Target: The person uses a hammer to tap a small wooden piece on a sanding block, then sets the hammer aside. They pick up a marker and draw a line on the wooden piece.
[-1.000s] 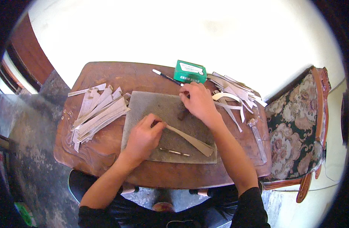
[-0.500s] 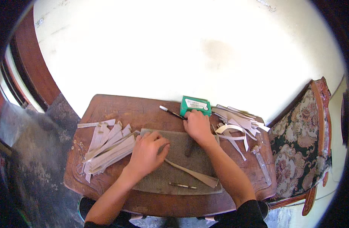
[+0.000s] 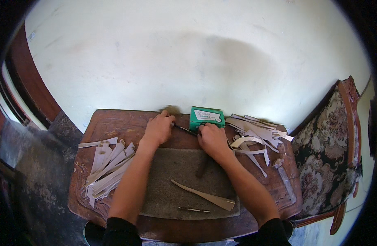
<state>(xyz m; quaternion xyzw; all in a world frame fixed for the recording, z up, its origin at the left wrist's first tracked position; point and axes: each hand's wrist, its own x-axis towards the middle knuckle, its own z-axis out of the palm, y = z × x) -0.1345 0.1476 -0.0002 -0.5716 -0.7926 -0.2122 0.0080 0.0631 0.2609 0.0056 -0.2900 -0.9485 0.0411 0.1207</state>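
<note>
My left hand (image 3: 159, 130) is at the far edge of the wooden table, its fingers closed on the left end of a black pen (image 3: 185, 130). The pen's other end reaches toward my right hand (image 3: 213, 140), whose fingers are curled in front of a green box (image 3: 207, 117) with a white label. What those fingers hold, if anything, is hidden. Below my right wrist, a dark handle-like piece (image 3: 202, 167) shows on a grey-brown mat (image 3: 164, 184). A tapering beige strip (image 3: 205, 195) and a slim metallic pen-like tool (image 3: 194, 210) lie nearer to me on the mat.
Pale cut strips (image 3: 110, 170) are heaped on the table's left side. More strips and curled offcuts (image 3: 254, 137) lie at the far right, near a metal hammer-like tool (image 3: 284, 179). A wall (image 3: 155, 69) rises behind the table; a floral chair (image 3: 328, 151) stands at the right.
My left hand has moved from beside the left strip pile to the far edge and closed on the pen's left end. My right hand stays by the green box.
</note>
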